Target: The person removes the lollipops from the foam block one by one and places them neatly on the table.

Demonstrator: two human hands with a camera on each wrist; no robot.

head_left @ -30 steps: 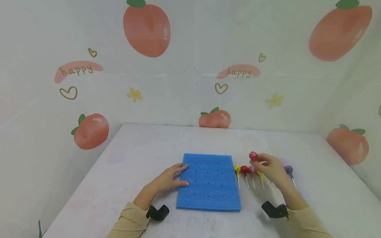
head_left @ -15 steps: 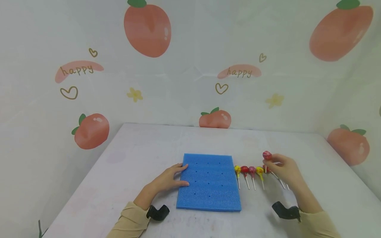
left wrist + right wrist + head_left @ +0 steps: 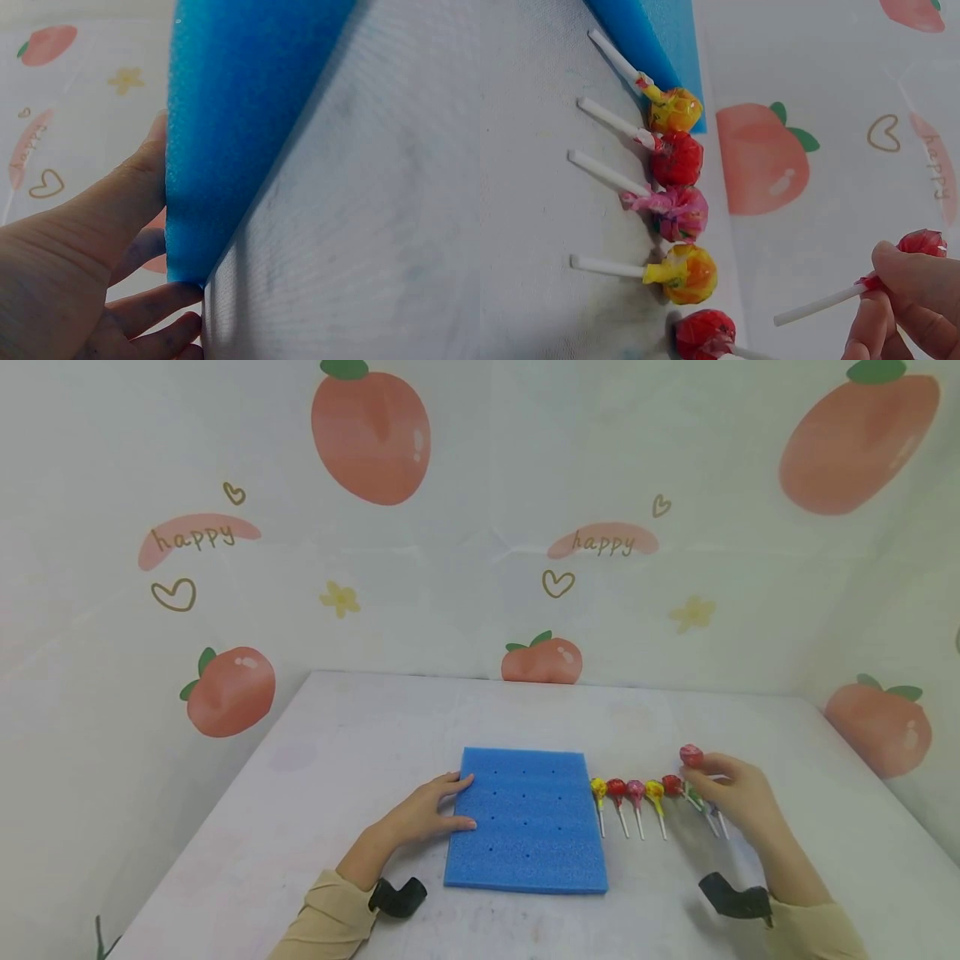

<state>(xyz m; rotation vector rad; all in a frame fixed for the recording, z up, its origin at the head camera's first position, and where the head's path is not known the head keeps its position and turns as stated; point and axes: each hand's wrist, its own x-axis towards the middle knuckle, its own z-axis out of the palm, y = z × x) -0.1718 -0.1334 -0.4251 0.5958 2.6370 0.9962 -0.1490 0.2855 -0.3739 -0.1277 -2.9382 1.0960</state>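
My right hand point(image 3: 737, 790) pinches a red-wrapped lollipop point(image 3: 691, 755) just below its candy head and holds it above the table. In the right wrist view its white stick point(image 3: 819, 304) points out to the left. Below and left of that hand lies a row of lollipops, among them a yellow one point(image 3: 655, 789), a pink one point(image 3: 635, 790) and a red one point(image 3: 672, 785); those at the right end are partly behind the hand. My left hand point(image 3: 422, 810) rests with spread, fairly straight fingers against the left edge of a blue foam board point(image 3: 525, 860) dotted with small holes.
The board and the lollipop row lie on a white-covered table point(image 3: 360, 727). A white backdrop point(image 3: 450, 593) with peach prints stands behind it. Each wrist carries a black camera mount, such as the left one point(image 3: 399, 897).
My right hand has moved right with the red lollipop, from above the row's middle to near its right end, uncovering more of the row. The left hand and board have stayed still.
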